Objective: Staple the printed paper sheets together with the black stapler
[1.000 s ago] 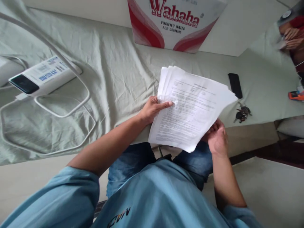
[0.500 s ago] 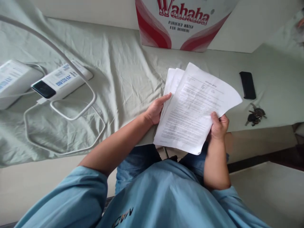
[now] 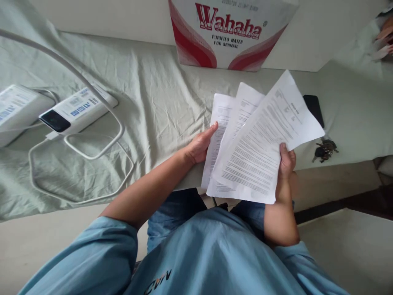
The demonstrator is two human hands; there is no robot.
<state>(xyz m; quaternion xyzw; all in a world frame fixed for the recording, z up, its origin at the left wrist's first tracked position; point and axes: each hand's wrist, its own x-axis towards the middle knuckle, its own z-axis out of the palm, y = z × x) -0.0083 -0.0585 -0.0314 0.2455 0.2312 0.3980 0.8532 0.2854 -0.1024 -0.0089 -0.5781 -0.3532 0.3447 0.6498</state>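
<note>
Printed paper sheets point(image 3: 254, 159) are fanned out between my two hands, above the front edge of the cloth-covered surface. My left hand point(image 3: 201, 144) grips the left side of the sheets, its thumb on top and its fingers hidden beneath. On the right edge, my right hand point(image 3: 286, 160) pinches the top sheet with the thumb over the print. At least three sheets show, the top one tilted to the right. Its upper right corner overlaps part of a black phone point(image 3: 313, 110) in my view.
A Wahaba-style red and white water carton point(image 3: 229, 45) stands at the back. Keys point(image 3: 325, 150) lie at the right near the edge. On the left are white power banks point(image 3: 81, 107) and a looped white cable point(image 3: 82, 201) on the wrinkled green cloth point(image 3: 159, 102).
The sheets have spread apart into a wider fan. My right hand has turned the top sheet clockwise and rightward, so the phone is now partly covered. My left hand has stayed nearly in place.
</note>
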